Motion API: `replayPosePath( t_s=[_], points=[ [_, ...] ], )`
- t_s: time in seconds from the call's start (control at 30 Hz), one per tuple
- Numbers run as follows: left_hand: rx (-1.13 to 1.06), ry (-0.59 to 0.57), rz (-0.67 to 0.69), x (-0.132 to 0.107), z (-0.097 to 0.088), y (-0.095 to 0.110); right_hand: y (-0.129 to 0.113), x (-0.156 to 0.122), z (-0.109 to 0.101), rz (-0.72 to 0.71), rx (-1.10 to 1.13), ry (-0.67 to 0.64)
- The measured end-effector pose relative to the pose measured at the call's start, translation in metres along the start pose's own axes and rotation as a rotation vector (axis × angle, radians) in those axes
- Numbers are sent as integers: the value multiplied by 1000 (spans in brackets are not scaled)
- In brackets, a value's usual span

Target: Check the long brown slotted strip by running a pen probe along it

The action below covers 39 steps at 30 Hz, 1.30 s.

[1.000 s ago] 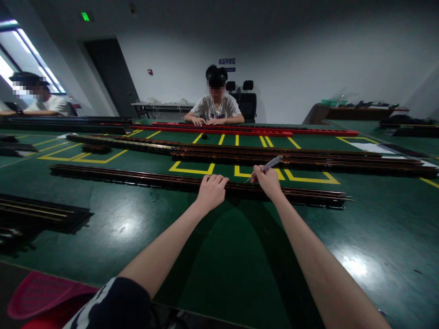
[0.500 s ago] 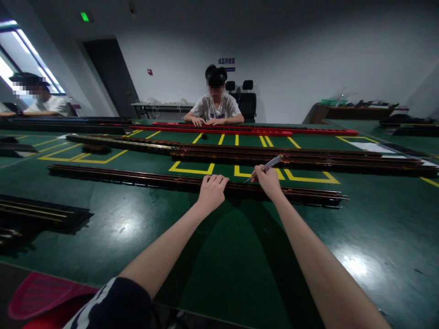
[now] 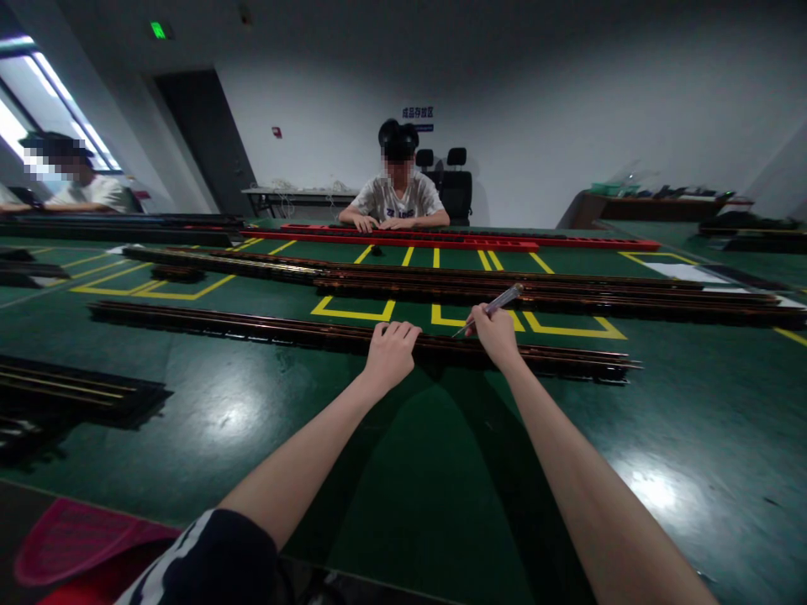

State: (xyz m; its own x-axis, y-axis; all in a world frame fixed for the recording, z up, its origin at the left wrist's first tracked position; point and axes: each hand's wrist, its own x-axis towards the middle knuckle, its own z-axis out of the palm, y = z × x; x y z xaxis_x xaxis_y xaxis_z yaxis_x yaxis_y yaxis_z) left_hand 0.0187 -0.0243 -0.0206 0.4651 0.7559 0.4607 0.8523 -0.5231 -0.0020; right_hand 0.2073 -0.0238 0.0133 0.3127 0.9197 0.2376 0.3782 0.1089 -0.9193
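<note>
A long black rail (image 3: 277, 326) with copper-coloured strips along it lies across the green table in front of me. My left hand (image 3: 392, 357) is closed over its near side, the fingers bent across the top and their tips partly hidden. In my right hand (image 3: 495, 332) is a slim screwdriver (image 3: 506, 297) with a clear handle, gripped between closed fingers. Its thin shaft slants down to the left, and the tip is at the rail, a short way right of my left hand. Whether the tip touches anything is too small to tell.
More black rails (image 3: 542, 290) lie beyond, across yellow tape marks. Others (image 3: 76, 391) rest at the left. A person (image 3: 397, 197) sits opposite, hands at red rails (image 3: 479, 239). Another person (image 3: 88, 189) is at far left. A pink chair (image 3: 81, 542) stands near the front edge.
The screwdriver and my right hand have shifted very slightly to the right. My left hand stays in place on the rail.
</note>
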Motion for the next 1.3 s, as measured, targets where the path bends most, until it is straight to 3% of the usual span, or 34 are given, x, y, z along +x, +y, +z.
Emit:
replayPosePath(
  t_s=[0.2,0.6,1.3],
  points=[
    [-5,-4,-6,0,0,-1,-2,-1,-1,21,-3,-23],
    [3,-20,-56,-2,-3,-2,4,2,2,-107,-46,-126],
    [-132,-45,-34,-3,-7,-4,7,1,1,-101,-39,-121]
  ],
)
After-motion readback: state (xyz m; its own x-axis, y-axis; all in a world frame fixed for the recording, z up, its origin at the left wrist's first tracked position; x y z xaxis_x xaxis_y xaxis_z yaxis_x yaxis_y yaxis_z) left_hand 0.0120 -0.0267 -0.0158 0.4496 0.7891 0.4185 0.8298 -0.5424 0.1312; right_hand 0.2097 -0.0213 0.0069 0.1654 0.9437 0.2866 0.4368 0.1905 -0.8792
